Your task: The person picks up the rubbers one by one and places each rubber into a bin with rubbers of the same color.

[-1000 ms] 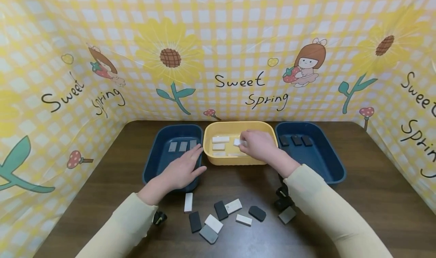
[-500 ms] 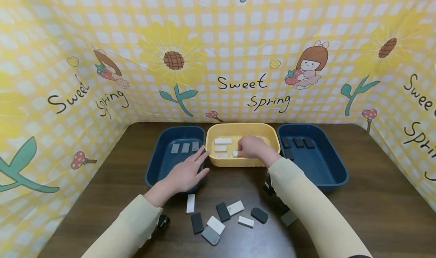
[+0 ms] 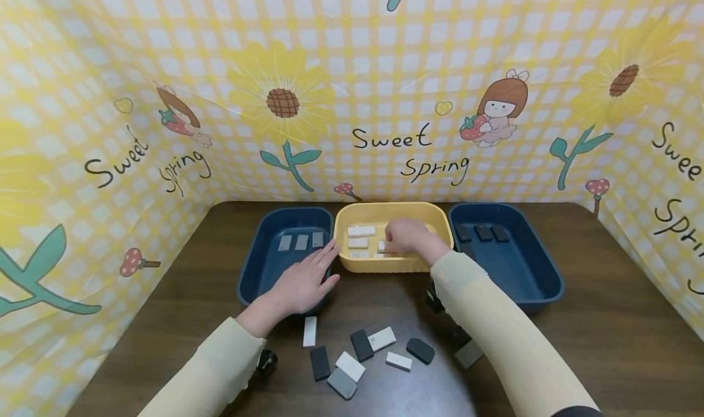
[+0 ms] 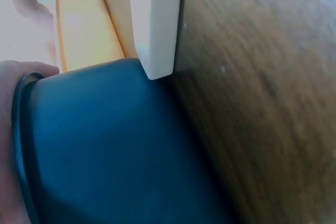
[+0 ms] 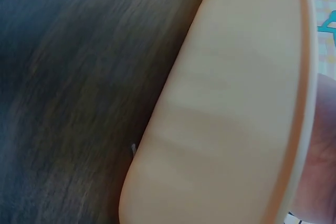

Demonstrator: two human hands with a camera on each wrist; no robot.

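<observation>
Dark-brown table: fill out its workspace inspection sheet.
Surface: dark-brown wood-grain table.
Job's things: gray rectangular blocks in left blue plastic tray, white rectangular blocks in yellow plastic tray, black rectangular blocks in right blue plastic tray.
Clutter: loose white, black, gray blocks on the table.
Hands: left hand at left tray's rim; right hand appears to pinch a white block.
Cables: nothing seen.
Surroundings: flower-printed yellow checked cloth.

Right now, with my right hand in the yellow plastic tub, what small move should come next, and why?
I'd probably ease the fingers off the small white rectangular block and lift the right hand away. The hand is low inside the yellow plastic tub, the block is near other white blocks, and more loose white blocks lie on the brown wood-grained table.
</observation>
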